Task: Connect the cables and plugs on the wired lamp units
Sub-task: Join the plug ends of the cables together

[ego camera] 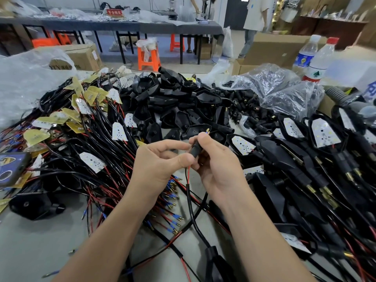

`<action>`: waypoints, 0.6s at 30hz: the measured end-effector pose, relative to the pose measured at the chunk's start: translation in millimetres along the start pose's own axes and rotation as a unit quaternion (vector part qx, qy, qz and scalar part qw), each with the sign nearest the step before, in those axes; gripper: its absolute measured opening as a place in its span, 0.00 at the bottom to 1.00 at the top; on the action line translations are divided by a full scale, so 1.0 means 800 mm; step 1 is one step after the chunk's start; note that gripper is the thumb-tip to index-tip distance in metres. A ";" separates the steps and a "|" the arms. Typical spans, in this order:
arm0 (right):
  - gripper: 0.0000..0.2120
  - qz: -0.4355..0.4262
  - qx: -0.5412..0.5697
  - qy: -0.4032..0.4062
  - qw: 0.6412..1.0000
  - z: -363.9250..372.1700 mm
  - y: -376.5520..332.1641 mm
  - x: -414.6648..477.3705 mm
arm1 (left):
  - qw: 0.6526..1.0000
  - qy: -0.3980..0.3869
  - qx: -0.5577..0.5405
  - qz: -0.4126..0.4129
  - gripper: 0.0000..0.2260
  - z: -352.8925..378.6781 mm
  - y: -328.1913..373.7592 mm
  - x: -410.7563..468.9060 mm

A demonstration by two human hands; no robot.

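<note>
Two hands meet at centre frame on one black plug [195, 152], held above the table [40, 245].

- Left hand [160, 161]: thumb and forefinger pinch the plug's left side; other fingers curled.
- Right hand [217, 167]: fingers wrapped round the plug, thumb on top.
- Brass pins [207, 130]: showing just above the right thumb.
- Wires [187, 177], one red and one black: hang from the plug's lower end between the wrists and join a black cable [193, 218] that runs toward the bottom edge.
- Left of frame: heap of LED boards [119, 132] on red and black leads.
- Upper centre: pile of black housings [179, 102].
- Right: rows of assembled lamp units [305, 153].
- Upper right: two bottles [318, 62] and clear bags [284, 88] of small black parts.
</note>
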State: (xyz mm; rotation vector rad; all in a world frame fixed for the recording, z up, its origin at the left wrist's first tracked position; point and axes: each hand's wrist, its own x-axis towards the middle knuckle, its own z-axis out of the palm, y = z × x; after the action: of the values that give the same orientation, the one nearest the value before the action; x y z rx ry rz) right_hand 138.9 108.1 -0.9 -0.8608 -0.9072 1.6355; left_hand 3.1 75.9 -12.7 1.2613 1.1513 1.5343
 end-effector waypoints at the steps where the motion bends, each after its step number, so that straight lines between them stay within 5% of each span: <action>1: 0.14 -0.006 0.000 0.009 1.000 -0.002 -0.001 0.000 | 1.000 0.012 0.024 -0.006 0.10 0.001 -0.002 0.001; 6: 0.11 -0.031 -0.046 0.041 0.998 -0.001 0.002 -0.002 | 0.988 0.025 0.150 -0.010 0.09 0.001 -0.012 -0.001; 18: 0.18 -0.138 -0.104 0.115 0.978 0.001 -0.032 0.023 | 0.985 -0.070 0.144 -0.071 0.05 0.013 -0.005 -0.008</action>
State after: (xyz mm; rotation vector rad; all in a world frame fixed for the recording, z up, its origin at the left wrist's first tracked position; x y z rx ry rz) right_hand 145.4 130.6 20.3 -0.9959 -0.9970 1.1912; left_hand 14.4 72.5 -17.4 1.4177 1.3744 1.1856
